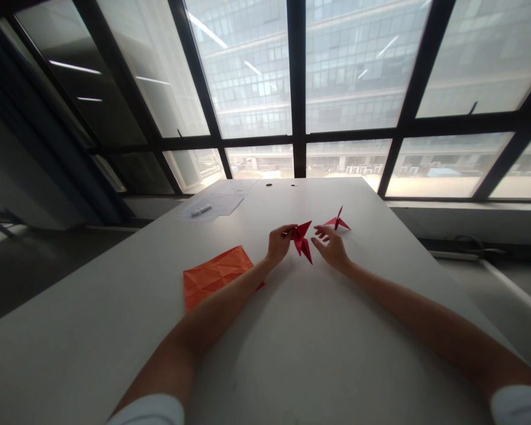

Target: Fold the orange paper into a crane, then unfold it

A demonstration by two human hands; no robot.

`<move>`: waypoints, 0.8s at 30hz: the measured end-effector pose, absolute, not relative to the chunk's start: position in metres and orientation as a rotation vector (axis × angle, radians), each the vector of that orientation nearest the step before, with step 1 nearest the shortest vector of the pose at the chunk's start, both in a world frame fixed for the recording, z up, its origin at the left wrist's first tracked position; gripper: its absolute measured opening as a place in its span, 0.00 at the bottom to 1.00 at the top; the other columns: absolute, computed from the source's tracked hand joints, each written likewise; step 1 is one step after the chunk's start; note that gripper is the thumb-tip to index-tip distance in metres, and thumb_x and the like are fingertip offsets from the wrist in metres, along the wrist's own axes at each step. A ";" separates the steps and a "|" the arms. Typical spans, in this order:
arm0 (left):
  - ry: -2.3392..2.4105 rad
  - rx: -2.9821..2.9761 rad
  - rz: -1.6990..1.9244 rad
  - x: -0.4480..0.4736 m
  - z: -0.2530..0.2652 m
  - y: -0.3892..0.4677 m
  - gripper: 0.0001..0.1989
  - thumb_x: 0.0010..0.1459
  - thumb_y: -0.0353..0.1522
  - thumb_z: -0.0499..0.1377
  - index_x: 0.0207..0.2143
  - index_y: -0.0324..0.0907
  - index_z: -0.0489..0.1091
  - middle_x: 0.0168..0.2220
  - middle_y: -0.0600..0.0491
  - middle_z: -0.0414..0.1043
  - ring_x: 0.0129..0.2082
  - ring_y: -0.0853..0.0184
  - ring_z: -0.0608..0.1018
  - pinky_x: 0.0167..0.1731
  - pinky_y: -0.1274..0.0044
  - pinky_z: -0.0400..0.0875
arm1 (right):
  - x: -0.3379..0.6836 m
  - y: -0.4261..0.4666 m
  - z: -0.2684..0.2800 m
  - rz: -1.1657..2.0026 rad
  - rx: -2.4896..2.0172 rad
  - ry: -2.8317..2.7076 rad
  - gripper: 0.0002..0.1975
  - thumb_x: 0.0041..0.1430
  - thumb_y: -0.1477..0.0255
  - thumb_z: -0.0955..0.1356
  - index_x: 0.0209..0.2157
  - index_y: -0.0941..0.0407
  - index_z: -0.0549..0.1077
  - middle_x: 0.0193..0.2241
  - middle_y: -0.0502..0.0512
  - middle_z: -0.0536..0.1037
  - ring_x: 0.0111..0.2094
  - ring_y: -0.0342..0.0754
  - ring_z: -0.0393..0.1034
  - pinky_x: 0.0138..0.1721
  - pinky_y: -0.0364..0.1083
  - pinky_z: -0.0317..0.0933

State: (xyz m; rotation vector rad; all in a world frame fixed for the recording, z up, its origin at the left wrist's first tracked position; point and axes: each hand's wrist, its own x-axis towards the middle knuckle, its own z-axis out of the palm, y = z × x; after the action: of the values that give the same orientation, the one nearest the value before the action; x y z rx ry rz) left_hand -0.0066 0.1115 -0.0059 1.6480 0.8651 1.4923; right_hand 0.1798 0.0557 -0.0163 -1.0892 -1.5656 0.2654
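My left hand (279, 243) pinches a folded red origami crane (302, 238), held just above the white table. Its pointed flaps spread up and down to the right of my fingers. Close on the right, my right hand (331, 245) has its fingers apart and holds nothing, with a small gap to the red paper. A second red origami crane (338, 221) stands on the table just beyond my right hand, partly hidden by it. Beneath my left forearm lies a creased orange sheet of paper (216, 273), partly covered by the arm.
White sheets of paper (223, 203) lie at the far left of the white table (292, 354), with a white marker (200, 210) on them. Two small round holes sit near the table's far edge. Large dark-framed windows (297, 88) rise behind it.
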 end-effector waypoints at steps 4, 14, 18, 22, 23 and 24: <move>0.746 1.682 1.307 -0.001 -0.007 0.104 0.13 0.53 0.36 0.66 0.39 0.39 0.79 0.37 0.45 0.80 0.33 0.62 0.80 0.36 0.70 0.75 | 0.184 0.062 -0.019 0.598 -1.009 -1.467 0.36 0.48 0.61 0.75 0.58 0.52 0.66 0.53 0.64 0.72 0.43 0.54 0.73 0.36 0.50 0.71; 0.868 1.853 1.233 -0.002 -0.009 0.104 0.11 0.53 0.33 0.64 0.39 0.39 0.76 0.33 0.48 0.78 0.28 0.67 0.77 0.28 0.78 0.71 | 0.187 0.068 -0.017 0.784 -0.949 -1.145 0.13 0.46 0.63 0.75 0.30 0.56 0.74 0.27 0.53 0.78 0.30 0.50 0.74 0.32 0.49 0.71; 0.986 1.983 1.155 -0.001 -0.012 0.104 0.08 0.54 0.28 0.58 0.37 0.39 0.74 0.28 0.53 0.76 0.25 0.70 0.75 0.25 0.81 0.66 | 0.188 0.071 -0.017 0.739 -0.984 -1.019 0.10 0.48 0.66 0.72 0.30 0.56 0.72 0.27 0.52 0.77 0.27 0.47 0.73 0.27 0.46 0.70; 1.024 2.069 1.089 0.001 -0.013 0.101 0.15 0.52 0.24 0.55 0.42 0.40 0.73 0.24 0.57 0.73 0.22 0.72 0.73 0.24 0.82 0.62 | 0.190 0.074 -0.018 0.583 -1.040 -0.994 0.09 0.49 0.67 0.70 0.30 0.56 0.71 0.24 0.50 0.75 0.21 0.43 0.67 0.21 0.43 0.64; 1.026 2.097 1.066 0.001 -0.014 0.100 0.15 0.52 0.24 0.55 0.42 0.40 0.73 0.24 0.57 0.73 0.22 0.72 0.72 0.24 0.82 0.61 | 0.191 0.074 -0.019 0.555 -1.041 -0.987 0.08 0.50 0.67 0.70 0.31 0.56 0.70 0.24 0.49 0.75 0.21 0.43 0.66 0.20 0.42 0.63; 1.025 2.123 1.040 0.001 -0.014 0.100 0.15 0.52 0.24 0.55 0.42 0.40 0.74 0.24 0.58 0.72 0.22 0.72 0.71 0.24 0.82 0.61 | 0.192 0.075 -0.019 0.535 -1.043 -0.978 0.08 0.50 0.67 0.70 0.31 0.56 0.70 0.24 0.49 0.74 0.21 0.43 0.66 0.21 0.42 0.63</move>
State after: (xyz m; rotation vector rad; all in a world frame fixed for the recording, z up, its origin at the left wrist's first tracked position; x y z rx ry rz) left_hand 0.0012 0.0997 -0.0142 2.1229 1.0249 1.0400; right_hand 0.1922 0.0750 -0.0192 -1.0428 -0.9775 0.5345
